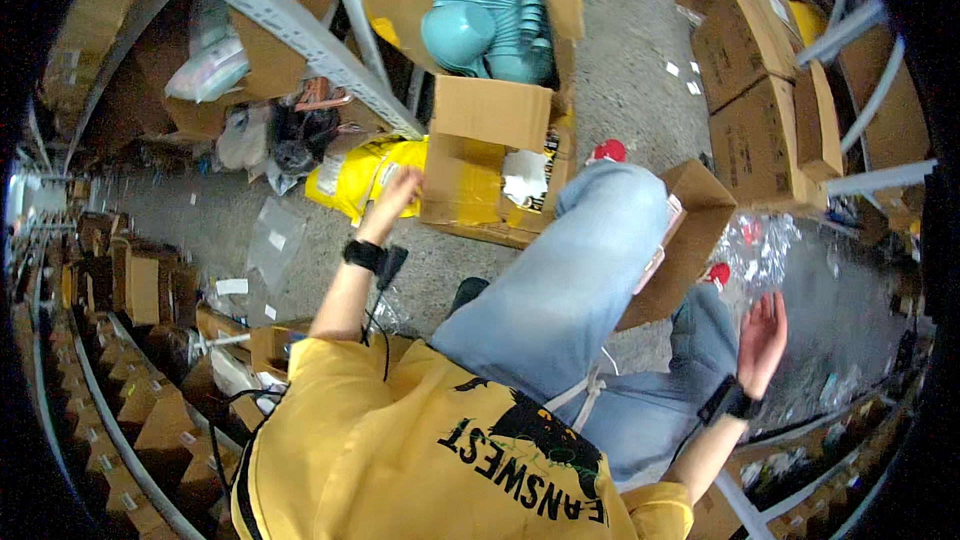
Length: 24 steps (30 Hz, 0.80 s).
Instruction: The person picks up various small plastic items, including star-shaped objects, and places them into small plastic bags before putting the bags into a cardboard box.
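My left hand, slightly blurred, is at the left side of an open cardboard box, over a yellow plastic bag. Its fingers look bent; whether they touch the bag or box I cannot tell. Inside that box lie a torn piece of white paper and a black item with printing. My right hand hangs off to the right with extended fingers and nothing in it. Between my legs a second cardboard box stands tilted, with pale pink items at its edge.
Beyond the first box, a large carton holds stacked turquoise plastic ladles or bowls. Metal shelf posts rise at the left. Big cartons stand on the right. Clear plastic wrap and paper scraps litter the concrete floor.
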### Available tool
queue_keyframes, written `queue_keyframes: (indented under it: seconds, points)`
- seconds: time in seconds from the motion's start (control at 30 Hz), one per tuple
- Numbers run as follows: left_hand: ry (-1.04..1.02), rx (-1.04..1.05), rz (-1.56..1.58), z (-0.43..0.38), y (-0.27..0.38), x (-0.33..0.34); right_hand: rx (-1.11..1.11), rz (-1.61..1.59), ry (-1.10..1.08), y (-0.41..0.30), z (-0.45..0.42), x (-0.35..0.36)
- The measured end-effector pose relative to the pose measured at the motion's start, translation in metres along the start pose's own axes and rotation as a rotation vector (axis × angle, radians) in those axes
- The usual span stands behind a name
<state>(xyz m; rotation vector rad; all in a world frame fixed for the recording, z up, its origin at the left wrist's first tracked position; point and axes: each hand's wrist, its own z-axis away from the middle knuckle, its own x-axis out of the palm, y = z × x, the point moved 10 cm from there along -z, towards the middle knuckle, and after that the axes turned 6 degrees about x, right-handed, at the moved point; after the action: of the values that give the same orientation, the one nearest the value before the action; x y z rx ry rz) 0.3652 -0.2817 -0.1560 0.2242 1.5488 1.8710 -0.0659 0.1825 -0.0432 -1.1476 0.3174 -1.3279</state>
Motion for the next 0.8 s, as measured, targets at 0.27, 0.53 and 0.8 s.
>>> queue_keyframes:
  seconds: [0.27, 0.53, 0.8]
  points:
    - [-0.15, 0.04, -0.206, -0.028, -0.122, 0.102, -0.103, -0.144, -0.063, -0.026, 0.082, -0.026]
    - [-0.358, 0.031, -0.775, -0.143, -0.106, 0.2, -0.186, -0.149, 0.314, -0.006, 0.127, -0.095]
    - [0.006, 0.16, -0.85, -0.195, -0.09, 0.199, -0.29, -0.614, 0.061, 0.006, 0.119, -0.1]
